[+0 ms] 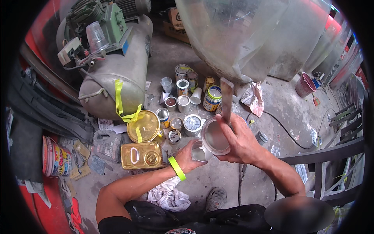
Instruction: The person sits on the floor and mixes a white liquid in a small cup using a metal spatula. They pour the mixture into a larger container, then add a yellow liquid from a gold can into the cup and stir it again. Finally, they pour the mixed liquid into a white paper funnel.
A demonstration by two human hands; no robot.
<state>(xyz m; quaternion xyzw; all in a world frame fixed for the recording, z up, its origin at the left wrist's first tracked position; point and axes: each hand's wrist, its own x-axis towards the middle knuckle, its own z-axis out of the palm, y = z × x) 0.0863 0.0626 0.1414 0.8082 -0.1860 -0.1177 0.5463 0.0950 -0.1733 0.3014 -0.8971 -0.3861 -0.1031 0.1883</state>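
My left hand (189, 160), with a yellow-green wristband, grips a small plastic cup (200, 154) of pale grey content. My right hand (241, 142) holds a larger round container (215, 136) with pale grey inside, its rim beside and slightly above the cup. A flat, stained stick (226, 95) stands upright in that hand. Beyond my hands on the concrete floor (288, 117) stand several paint cans (182, 103), plastic cups (166, 84) and a silver-lidded can (192, 123). Left of them are a round gold tin (142, 125) and a rectangular gold tin (138, 155).
An air compressor (109, 82) stands back left, plastic sheeting (249, 35) hangs at the back. A black hose (284, 130) crosses the right floor beside dark racks (333, 152) and a maroon bucket (305, 84). A rag (169, 197) lies near my foot; a colourful bucket (56, 156) is at left.
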